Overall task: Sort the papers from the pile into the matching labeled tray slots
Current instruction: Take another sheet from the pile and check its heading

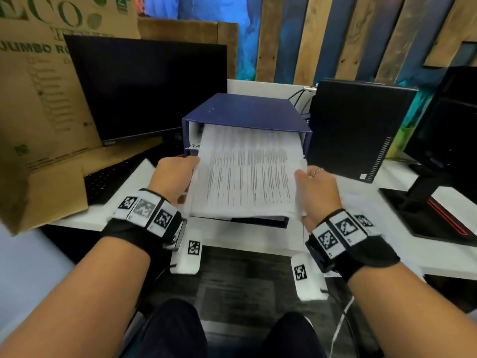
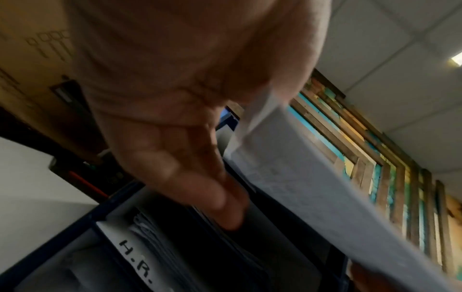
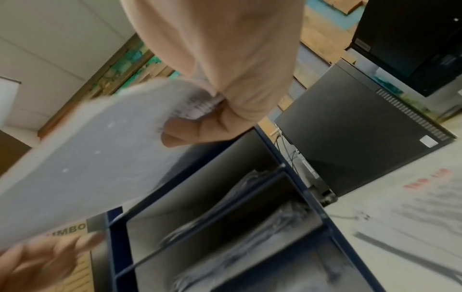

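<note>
A printed sheet of paper (image 1: 247,177) is held flat by both side edges. My left hand (image 1: 180,171) pinches its left edge and my right hand (image 1: 313,186) pinches its right edge. The sheet's far edge reaches into the top slot of the blue tray unit (image 1: 245,109) on the desk. In the left wrist view my fingers (image 2: 200,187) lie under the paper (image 2: 312,187), above a slot labelled "H.R." (image 2: 136,262) that holds papers. In the right wrist view my thumb (image 3: 185,134) presses the paper (image 3: 87,158), and the lower slots (image 3: 225,227) contain sheets. More paper (image 3: 412,207) lies on the desk to the right.
A dark monitor (image 1: 144,89) and a cardboard box (image 1: 38,112) stand to the left, with a keyboard (image 1: 113,177) below them. To the right of the tray unit are a black computer case (image 1: 356,130) and a second monitor's stand (image 1: 426,208). The white desk edge (image 1: 245,241) is near my wrists.
</note>
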The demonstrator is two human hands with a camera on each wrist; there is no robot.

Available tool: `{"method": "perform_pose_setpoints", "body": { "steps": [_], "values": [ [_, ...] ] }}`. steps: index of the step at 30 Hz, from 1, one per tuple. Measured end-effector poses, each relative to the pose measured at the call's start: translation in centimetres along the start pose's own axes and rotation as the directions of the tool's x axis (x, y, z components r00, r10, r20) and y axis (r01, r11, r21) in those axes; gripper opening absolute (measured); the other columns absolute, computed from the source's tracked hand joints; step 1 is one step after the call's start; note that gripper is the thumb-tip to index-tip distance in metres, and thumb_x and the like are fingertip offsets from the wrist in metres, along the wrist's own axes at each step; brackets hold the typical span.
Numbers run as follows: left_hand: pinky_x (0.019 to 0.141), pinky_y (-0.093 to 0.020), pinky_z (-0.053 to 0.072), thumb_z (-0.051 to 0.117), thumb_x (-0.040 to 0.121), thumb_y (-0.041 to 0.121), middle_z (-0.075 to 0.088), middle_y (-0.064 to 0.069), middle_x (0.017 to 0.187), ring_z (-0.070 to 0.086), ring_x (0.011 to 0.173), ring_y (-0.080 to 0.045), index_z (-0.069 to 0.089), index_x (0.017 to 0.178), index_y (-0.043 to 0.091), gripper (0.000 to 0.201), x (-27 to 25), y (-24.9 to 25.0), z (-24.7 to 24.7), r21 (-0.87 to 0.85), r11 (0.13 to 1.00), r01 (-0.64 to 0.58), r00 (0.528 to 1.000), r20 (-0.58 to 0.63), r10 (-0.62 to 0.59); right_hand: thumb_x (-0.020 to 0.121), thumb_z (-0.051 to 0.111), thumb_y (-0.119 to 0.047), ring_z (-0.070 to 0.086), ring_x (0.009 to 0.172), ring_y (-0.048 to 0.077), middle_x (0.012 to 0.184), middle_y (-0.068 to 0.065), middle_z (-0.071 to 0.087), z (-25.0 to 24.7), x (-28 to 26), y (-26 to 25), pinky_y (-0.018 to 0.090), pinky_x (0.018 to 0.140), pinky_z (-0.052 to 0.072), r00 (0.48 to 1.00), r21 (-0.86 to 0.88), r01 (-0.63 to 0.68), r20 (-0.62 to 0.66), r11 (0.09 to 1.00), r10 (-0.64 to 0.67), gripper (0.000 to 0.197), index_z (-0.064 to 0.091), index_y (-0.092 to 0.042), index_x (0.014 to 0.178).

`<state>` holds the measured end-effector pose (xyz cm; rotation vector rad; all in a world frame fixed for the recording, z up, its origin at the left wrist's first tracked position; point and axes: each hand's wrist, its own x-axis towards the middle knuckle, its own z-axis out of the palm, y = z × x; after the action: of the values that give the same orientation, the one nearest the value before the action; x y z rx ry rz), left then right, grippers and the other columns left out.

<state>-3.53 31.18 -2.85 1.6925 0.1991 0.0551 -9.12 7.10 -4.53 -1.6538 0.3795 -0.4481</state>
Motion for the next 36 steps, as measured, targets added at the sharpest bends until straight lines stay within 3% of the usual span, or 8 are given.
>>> {"method": "perform_pose_setpoints", "body": {
  "steps": [4, 9, 15, 18, 22, 25, 29, 36],
  "values": [
    [0.043, -0.022, 0.047, 0.054, 0.098, 0.023, 0.074, -0.008, 0.081, 0.064, 0.053, -0.018, 0.065, 0.107, 0.014, 0.017, -1.5, -0.9, 0.0, 0.026, 1.000, -0.011, 0.964, 0.265, 0.004, 0.092, 0.053, -0.013, 0.042, 0.066, 0.023, 0.072, 0.011, 0.043, 0.7, 1.7, -2.9, 0.035, 0.062, 0.037, 0.990, -0.025, 0.085, -0.107, 0.996, -0.087, 0.015, 0.053, -0.013, 0.077],
    [0.035, -0.017, 0.035, 0.047, 0.099, 0.009, 0.062, -0.009, 0.067, 0.050, 0.039, -0.008, 0.066, 0.101, 0.001, 0.021, 0.3, 0.8, 2.1, -0.107, 0.981, -0.164, 0.986, 0.011, 0.166, 0.095, 0.060, -0.018, 0.057, 0.044, 0.021, 0.072, 0.014, 0.070, 0.6, 1.2, -3.6, 0.026, 0.044, 0.044, 0.985, 0.119, -0.170, 0.004, 0.978, 0.171, 0.016, 0.056, -0.006, 0.085],
    [0.069, -0.034, 0.058, 0.073, 0.075, 0.035, 0.072, -0.013, 0.077, 0.071, 0.077, -0.029, 0.062, 0.087, -0.004, 0.042, 1.8, 2.8, 4.1, -0.147, 0.979, -0.142, 0.987, -0.102, 0.128, 0.096, 0.047, 0.003, 0.038, 0.033, 0.011, 0.054, 0.010, 0.055, 3.0, 2.3, -4.1, 0.017, 0.037, 0.025, 0.974, 0.274, -0.218, -0.001, 0.937, 0.227, 0.019, 0.044, -0.013, 0.086],
    [0.048, -0.025, 0.048, 0.065, 0.092, 0.029, 0.069, -0.017, 0.091, 0.073, 0.082, -0.025, 0.056, 0.087, 0.000, 0.031, 2.4, 2.9, 4.9, -0.247, 0.958, -0.147, 0.983, -0.148, 0.113, 0.092, 0.045, 0.012, 0.046, 0.037, 0.015, 0.063, 0.019, 0.057, 4.6, 3.2, -5.2, 0.024, 0.042, 0.033, 0.970, 0.360, -0.197, -0.062, 0.912, 0.234, 0.024, 0.049, -0.003, 0.073],
    [0.049, -0.022, 0.051, 0.065, 0.093, 0.013, 0.074, -0.012, 0.087, 0.075, 0.072, -0.017, 0.061, 0.095, 0.002, 0.011, 2.4, 2.4, 5.3, -0.459, 0.879, -0.131, 0.980, -0.194, 0.045, 0.095, 0.041, 0.017, 0.051, 0.040, 0.024, 0.079, 0.030, 0.055, 6.2, 3.7, -5.6, 0.025, 0.035, 0.043, 0.963, 0.424, -0.140, -0.153, 0.895, 0.223, 0.026, 0.054, 0.010, 0.116],
    [0.056, -0.021, 0.056, 0.065, 0.090, 0.002, 0.074, -0.016, 0.091, 0.075, 0.072, -0.015, 0.068, 0.107, -0.002, 0.018, 2.5, 2.7, 5.4, -0.509, 0.845, -0.163, 0.979, -0.192, 0.072, 0.093, 0.053, 0.016, 0.072, 0.073, 0.029, 0.106, 0.027, 0.067, 6.8, 3.4, -5.8, 0.033, 0.064, 0.063, 0.981, 0.634, -0.139, -0.019, 0.761, 0.195, 0.034, 0.053, 0.010, 0.127],
    [0.077, -0.048, 0.061, 0.066, 0.073, 0.006, 0.072, -0.011, 0.073, 0.072, 0.069, -0.019, 0.065, 0.060, 0.012, 0.015, 3.2, 3.2, 5.9, -0.282, 0.915, -0.289, 0.951, -0.193, 0.241, 0.094, 0.050, 0.017, 0.071, 0.098, 0.035, 0.122, 0.025, 0.061, 6.7, 3.2, -5.3, 0.043, 0.090, 0.059, 0.991, 0.655, -0.127, 0.044, 0.745, 0.130, 0.019, 0.057, 0.003, 0.106],
    [0.088, -0.054, 0.056, 0.059, 0.074, 0.006, 0.066, -0.027, 0.078, 0.064, 0.077, -0.030, 0.063, 0.068, 0.000, 0.010, 4.9, 2.8, 8.0, -0.157, 0.941, -0.300, 0.951, 0.022, 0.308, 0.094, 0.058, 0.003, 0.069, 0.062, 0.020, 0.091, 0.015, 0.074, 3.1, 2.5, -3.4, 0.027, 0.058, 0.055, 0.997, 0.297, -0.019, 0.071, 0.955, -0.002, 0.016, 0.062, -0.004, 0.108]
  ]
}}
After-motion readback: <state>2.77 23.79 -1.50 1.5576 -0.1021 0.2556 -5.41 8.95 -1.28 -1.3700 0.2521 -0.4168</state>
